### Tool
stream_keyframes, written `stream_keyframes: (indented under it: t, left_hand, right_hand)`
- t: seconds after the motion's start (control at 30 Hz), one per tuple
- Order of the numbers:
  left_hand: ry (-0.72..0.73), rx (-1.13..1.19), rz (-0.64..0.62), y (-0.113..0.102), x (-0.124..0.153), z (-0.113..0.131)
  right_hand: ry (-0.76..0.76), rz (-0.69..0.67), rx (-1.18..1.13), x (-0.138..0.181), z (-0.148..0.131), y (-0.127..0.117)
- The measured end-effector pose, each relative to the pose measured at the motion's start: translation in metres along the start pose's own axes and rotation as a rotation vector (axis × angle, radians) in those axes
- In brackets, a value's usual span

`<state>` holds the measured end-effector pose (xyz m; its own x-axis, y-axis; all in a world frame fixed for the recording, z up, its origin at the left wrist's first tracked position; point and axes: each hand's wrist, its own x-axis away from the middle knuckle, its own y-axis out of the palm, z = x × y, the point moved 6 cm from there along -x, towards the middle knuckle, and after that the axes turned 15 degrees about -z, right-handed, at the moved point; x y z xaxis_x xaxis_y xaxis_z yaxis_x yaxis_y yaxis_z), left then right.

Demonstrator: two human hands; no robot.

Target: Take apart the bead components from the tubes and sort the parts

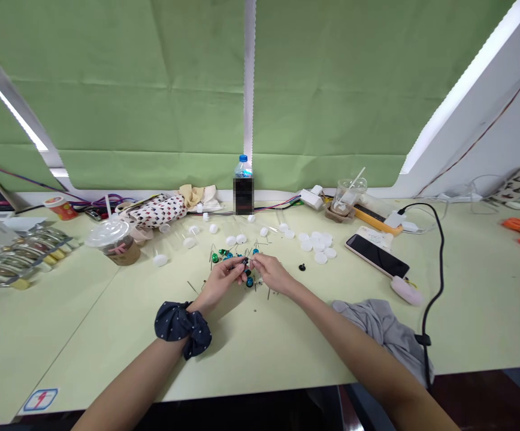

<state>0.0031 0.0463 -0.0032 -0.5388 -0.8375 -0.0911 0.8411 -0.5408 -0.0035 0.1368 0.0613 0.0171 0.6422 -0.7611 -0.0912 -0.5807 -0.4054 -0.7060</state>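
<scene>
My left hand (223, 278) is closed, its thumb and fingers pinching a small dark part (245, 262) whose kind I cannot make out. Right beside it, the fingers of my right hand (272, 273) are pressed together at the same spot; what they pinch is too small to name. Around and below the fingers lie small blue round pieces (250, 282), green round pieces (215, 258) and thin bent metal pins (192, 287). A small black piece (302, 267) lies apart, to the right of my right hand.
White round caps (318, 242) lie right of centre; clear tubes with white ends (189, 243) lie behind my hands. A lidded drink cup (123, 245) stands left. On the right are a phone (377, 255), grey cloth (383, 326) and a black cable (440, 263). A bottle (242, 167) stands behind.
</scene>
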Motion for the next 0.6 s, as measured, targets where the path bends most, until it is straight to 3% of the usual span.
stream_keyframes:
  t: [0.23, 0.43, 0.6]
  left_hand:
    - [0.005, 0.092, 0.017, -0.002, -0.001, -0.006]
    - [0.013, 0.001, 0.022, 0.0, 0.001, 0.003]
    - [0.056, -0.177, 0.032, 0.003, 0.003, 0.012]
  right_hand:
    - [0.034, -0.051, -0.049, 0.003, -0.001, 0.0]
    - [0.033, -0.05, -0.073, 0.002, 0.0, 0.002]
    - [0.159, -0.173, -0.365, 0.001, 0.011, 0.011]
